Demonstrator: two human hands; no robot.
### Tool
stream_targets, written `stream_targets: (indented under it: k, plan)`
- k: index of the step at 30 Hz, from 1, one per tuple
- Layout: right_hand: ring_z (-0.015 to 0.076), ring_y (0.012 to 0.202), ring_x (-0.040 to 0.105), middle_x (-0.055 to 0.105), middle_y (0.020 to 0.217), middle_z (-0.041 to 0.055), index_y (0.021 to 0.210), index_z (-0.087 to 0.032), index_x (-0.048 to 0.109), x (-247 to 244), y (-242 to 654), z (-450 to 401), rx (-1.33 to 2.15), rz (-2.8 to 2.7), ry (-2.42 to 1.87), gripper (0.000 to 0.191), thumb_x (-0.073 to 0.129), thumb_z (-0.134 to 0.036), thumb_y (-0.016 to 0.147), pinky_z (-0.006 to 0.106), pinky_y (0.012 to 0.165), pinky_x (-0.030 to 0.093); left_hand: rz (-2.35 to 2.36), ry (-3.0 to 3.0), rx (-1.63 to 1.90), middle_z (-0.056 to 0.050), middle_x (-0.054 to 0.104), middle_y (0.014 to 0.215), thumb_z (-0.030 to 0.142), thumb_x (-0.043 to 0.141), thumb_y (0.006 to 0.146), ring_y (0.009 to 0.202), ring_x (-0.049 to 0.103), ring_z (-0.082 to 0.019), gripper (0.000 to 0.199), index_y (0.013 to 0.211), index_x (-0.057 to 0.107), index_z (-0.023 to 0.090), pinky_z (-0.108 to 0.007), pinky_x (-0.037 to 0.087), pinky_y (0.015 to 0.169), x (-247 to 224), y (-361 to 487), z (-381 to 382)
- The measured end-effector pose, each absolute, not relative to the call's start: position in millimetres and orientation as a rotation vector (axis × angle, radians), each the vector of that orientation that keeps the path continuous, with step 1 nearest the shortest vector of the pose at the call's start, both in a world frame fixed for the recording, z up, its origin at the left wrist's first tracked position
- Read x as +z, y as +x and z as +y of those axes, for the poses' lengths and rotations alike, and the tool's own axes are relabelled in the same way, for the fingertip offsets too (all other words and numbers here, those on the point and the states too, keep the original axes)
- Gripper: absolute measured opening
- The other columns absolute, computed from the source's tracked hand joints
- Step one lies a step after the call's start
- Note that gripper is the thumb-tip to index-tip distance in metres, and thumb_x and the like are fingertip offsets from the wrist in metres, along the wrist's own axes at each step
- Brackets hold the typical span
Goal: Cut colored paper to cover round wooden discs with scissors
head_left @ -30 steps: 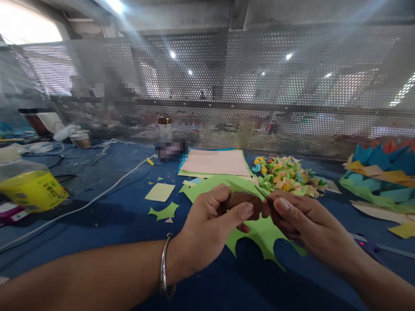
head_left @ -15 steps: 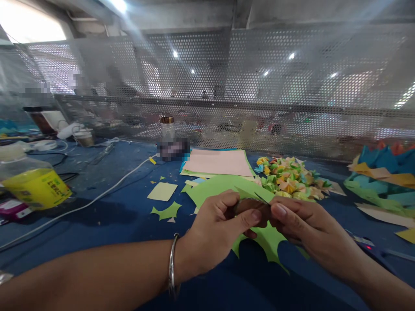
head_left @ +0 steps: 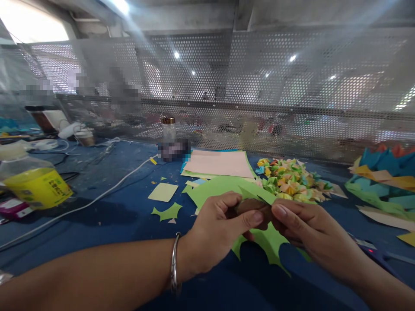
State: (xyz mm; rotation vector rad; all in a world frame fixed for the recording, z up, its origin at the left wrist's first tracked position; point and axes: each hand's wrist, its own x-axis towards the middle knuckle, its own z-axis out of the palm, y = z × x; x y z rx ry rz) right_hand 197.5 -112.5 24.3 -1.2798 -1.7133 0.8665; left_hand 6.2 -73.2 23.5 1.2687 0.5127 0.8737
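Both hands meet just above a large green paper sheet [head_left: 269,244] with a scalloped, pointed lower edge. Between my fingers is a small green paper piece [head_left: 251,195], seen nearly edge-on and partly hidden. My left hand [head_left: 222,231], with a silver bangle at its wrist, is closed, thumb against curled fingers, at the paper's left side. Thumb and forefinger of my right hand [head_left: 306,224] pinch its right end. Behind them lies a heap of small folded paper flowers [head_left: 288,179] in green, yellow, peach and blue.
Stacked coloured sheets [head_left: 217,163] lie behind the hands. A pale yellow square [head_left: 163,192] and a green scrap [head_left: 167,212] are to the left, near a white cable [head_left: 110,190] and a yellow-labelled bottle [head_left: 37,185]. Layered folded paper [head_left: 376,181] stands right, by a blue tool [head_left: 372,250] with a red light.
The hands keep nearly the same grip, and the small green paper between them has tilted slightly, showing a little more of its face. The whole view has shifted a few pixels.
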Motion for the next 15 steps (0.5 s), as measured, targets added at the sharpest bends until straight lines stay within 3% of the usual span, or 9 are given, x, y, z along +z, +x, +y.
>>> stream_targets:
  k: [8,15]
  plan:
    - [0.0074,0.045,0.019,0.027,0.054,-0.0069,0.061,-0.021,0.047,22.6,199.6,-111.9,0.920,-1.600,-1.292,0.059,0.051,-0.073,0.089,0.023,0.039,0.016,0.535,1.292,0.843,-0.003,0.067,0.077,0.033,0.078,0.077,0.072,0.059,-0.011,0.024,0.087,0.073,0.012,-0.020,0.047,0.059,24.0,5.1,-71.4]
    - [0.0086,0.049,0.024,0.033,0.059,-0.0045,0.063,-0.020,0.049,23.5,201.9,-110.7,0.865,-1.642,-1.343,0.059,0.053,-0.073,0.088,0.022,0.039,0.018,0.580,1.321,0.852,-0.001,0.065,0.070,0.035,0.080,0.074,0.067,0.056,-0.010,0.023,0.080,0.075,0.014,-0.020,0.041,0.057,24.4,4.2,-66.3]
